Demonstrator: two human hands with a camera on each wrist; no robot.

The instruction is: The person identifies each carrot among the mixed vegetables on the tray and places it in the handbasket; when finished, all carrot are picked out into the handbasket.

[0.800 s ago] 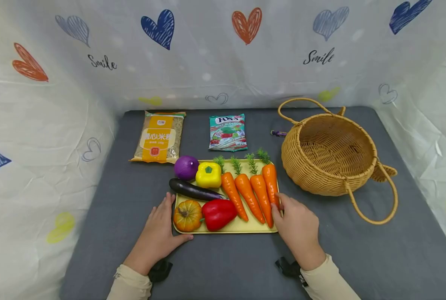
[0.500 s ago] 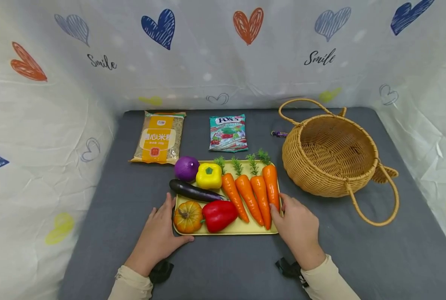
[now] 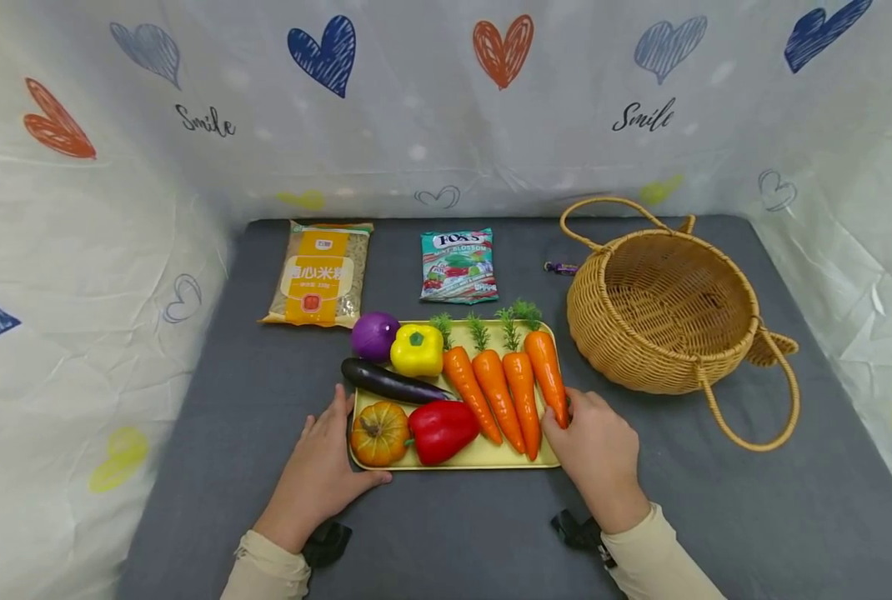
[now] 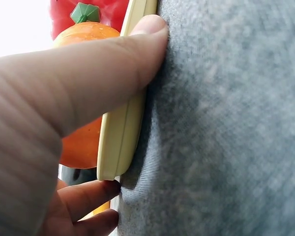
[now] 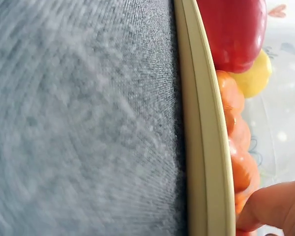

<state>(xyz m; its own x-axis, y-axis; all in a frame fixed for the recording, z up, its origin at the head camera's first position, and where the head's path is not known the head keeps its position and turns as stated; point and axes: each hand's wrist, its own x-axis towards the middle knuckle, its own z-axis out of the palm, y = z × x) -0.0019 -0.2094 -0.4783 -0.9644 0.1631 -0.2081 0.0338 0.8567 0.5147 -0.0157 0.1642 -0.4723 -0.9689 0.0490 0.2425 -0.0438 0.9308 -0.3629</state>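
Note:
My left hand (image 3: 318,479) rests at the near-left corner of a pale yellow tray (image 3: 483,460). Its thumb lies along the front edge and its extended fingers touch the left side; the thumb (image 4: 113,64) crosses the tray's edge in the left wrist view. At the tray's right side, my right hand (image 3: 599,450) pinches the lower end of the rightmost carrot (image 3: 542,358); the tip is partly hidden. Several carrots with green tops lie side by side. Left of them are a red bell pepper (image 3: 443,432), a small pumpkin (image 3: 380,433), an eggplant (image 3: 393,383) and a yellow bell pepper (image 3: 417,352).
A purple onion-like ball (image 3: 375,336) sits at the tray's back-left corner. Behind stand a rice bag (image 3: 318,275) and a Fox's candy bag (image 3: 458,267). A wicker basket (image 3: 633,354) with two raised handles stands right, beside a small purple-wrapped candy (image 3: 561,268).
The rightmost carrot's lower end has swung right, away from the neighbouring carrot, with my right hand on it. My left hand stays at the tray corner. The head view has shifted slightly.

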